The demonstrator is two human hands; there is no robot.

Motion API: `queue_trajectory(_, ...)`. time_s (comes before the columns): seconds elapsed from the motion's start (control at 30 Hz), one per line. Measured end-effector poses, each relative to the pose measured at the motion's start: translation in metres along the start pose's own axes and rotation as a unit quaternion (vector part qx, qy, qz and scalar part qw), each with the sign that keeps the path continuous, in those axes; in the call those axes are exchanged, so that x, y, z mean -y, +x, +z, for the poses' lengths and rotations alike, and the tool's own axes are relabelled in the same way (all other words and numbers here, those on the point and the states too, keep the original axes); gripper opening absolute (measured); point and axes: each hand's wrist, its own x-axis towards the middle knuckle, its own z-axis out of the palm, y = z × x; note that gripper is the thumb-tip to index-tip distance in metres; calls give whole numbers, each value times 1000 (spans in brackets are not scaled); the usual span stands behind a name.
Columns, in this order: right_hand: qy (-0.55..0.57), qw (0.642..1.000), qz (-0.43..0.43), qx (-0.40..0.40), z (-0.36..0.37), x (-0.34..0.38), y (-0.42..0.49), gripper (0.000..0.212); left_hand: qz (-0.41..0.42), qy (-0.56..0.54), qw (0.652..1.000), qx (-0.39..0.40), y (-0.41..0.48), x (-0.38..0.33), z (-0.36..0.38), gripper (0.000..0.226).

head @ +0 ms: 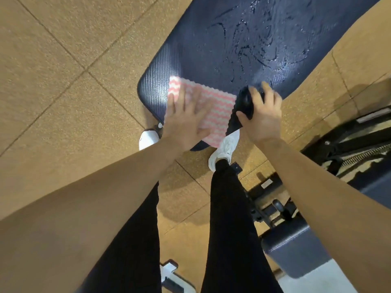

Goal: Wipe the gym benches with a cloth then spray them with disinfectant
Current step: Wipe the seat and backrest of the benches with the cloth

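Observation:
A dark blue padded gym bench (211,49) runs from the centre to the upper right, its far part wet with streaks. A pink and white zigzag cloth (218,104) lies flat on the near end of the pad. My left hand (186,119) presses on the cloth with fingers spread. My right hand (262,113) grips a black object (245,102) at the pad's right edge; it looks like a spray bottle's head, but most of it is hidden.
Tan rubber floor tiles (63,70) surround the bench. My legs in black trousers and white shoes (224,153) stand at the pad's end. A black machine frame (349,149) and another blue pad (296,250) sit to the right.

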Motion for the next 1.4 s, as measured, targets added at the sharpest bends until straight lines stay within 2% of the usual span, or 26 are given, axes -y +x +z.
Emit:
queue_trajectory(0.1,-48,997,-50,21,3,-17,19,80,-30,28,999,-15,6,-19,14,93)
queue_trajectory(0.23,-38,995,-73,59,13,-26,25,78,-58,24,997,-33,6,-36,35,96)
queue_trajectory(0.4,-35,994,-77,65,13,-27,26,77,-25,41,997,-53,2,-35,44,98)
queue_trajectory(0.53,-35,994,-79,74,7,-29,29,78,-1,56,996,-74,2,-20,42,91)
queue_trajectory(0.73,-41,993,-82,75,1,-28,32,79,-140,31,986,-85,28,19,4,88)
queue_trajectory(0.83,-31,993,-82,74,-2,-30,33,77,-184,7,977,-104,48,34,-14,84)
queue_trajectory(0.93,16,996,-70,52,-5,-38,32,66,-211,1,972,-108,71,40,-26,83)
queue_trajectory(1.03,47,998,-28,-4,-10,-60,37,58,-212,-1,970,-123,90,32,-33,85)
queue_trajectory(1.13,49,998,2,-41,-15,-88,49,62,-201,4,972,-123,105,9,-29,89)
queue_trajectory(1.27,43,999,22,12,-27,-109,76,88,-130,22,986,-103,117,-39,-16,91)
queue_trajectory(1.4,-81,996,-18,45,-34,-118,94,107,-31,48,996,-74,113,-85,-1,94)
